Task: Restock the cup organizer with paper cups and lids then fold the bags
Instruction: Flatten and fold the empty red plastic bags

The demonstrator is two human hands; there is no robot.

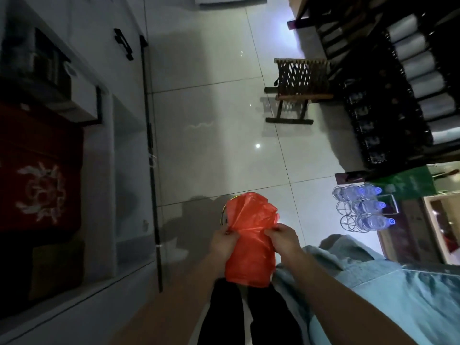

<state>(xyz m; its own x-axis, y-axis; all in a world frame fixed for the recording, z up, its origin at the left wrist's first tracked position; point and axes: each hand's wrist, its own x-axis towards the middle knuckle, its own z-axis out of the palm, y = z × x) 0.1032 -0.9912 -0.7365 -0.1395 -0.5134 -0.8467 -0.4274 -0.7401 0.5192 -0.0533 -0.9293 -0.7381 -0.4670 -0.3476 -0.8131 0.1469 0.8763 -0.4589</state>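
Observation:
A red plastic bag (249, 235) hangs in front of me over the tiled floor, crumpled at its upper part and smoother below. My left hand (222, 241) pinches the bag's left edge. My right hand (283, 237) pinches its right edge at about the same height. Both hands hold the bag up between them above my dark trouser legs. Behind the bag's top a thin round rim (224, 212) shows, mostly hidden. At the far right, white paper cups (418, 63) lie in rows in a dark rack.
A small woven wooden stool (298, 88) stands on the pale tiled floor. A wire rack of water bottles (361, 205) sits at the right, with a green bag (408, 183) beside it. A white cabinet and a red cloth (37, 170) fill the left side.

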